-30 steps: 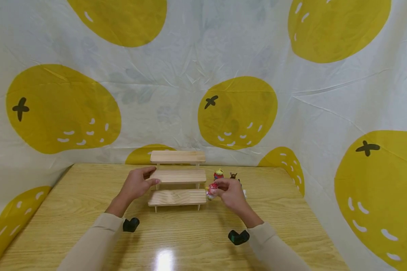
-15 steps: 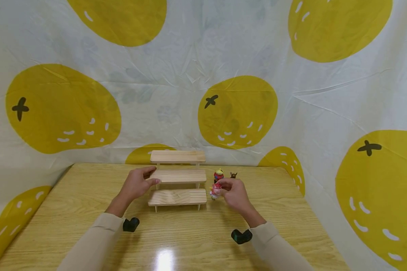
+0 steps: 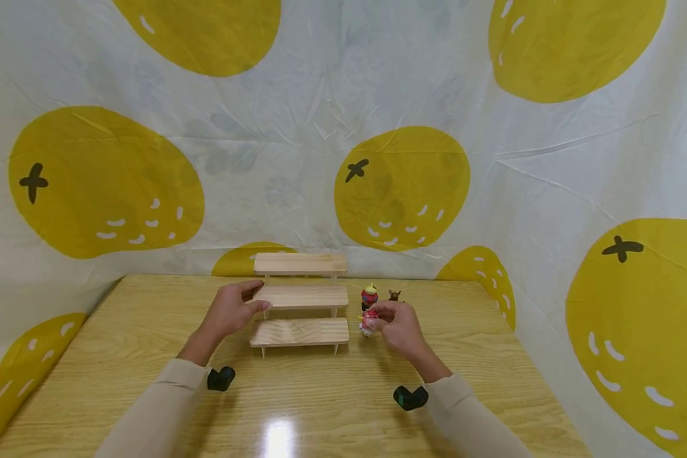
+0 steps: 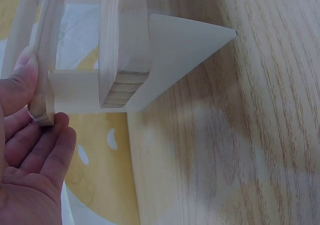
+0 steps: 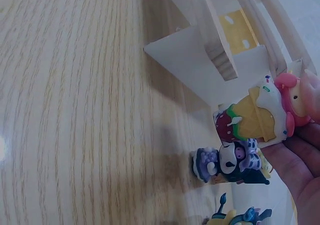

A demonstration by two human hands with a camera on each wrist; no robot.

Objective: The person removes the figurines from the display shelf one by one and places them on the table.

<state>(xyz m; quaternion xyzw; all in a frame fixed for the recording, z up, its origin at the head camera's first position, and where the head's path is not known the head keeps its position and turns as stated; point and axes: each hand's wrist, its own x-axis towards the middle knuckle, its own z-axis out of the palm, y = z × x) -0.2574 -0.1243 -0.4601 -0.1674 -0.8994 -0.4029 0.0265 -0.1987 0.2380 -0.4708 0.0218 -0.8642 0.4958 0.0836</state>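
Note:
My left hand grips the left end of the middle board of a three-tier wooden display stand. In the left wrist view its thumb lies on one face of the board and the fingers curl at the other. Just right of the stand, my right hand pinches a small figurine by its pink-hooded head. Its body shows a waffle pattern, white icing and a strawberry-like base. Close by stands a black-hooded figurine with a purple dress, seen in the right wrist view.
Behind the right hand stand a red-and-yellow figurine and a brown one. A figurine with teal parts shows at the bottom of the right wrist view. White cloth with yellow fruit hangs behind the wooden table.
My right hand has moved slightly right with the pink-hooded figurine, away from the stand's end. My left hand stays on the middle board.

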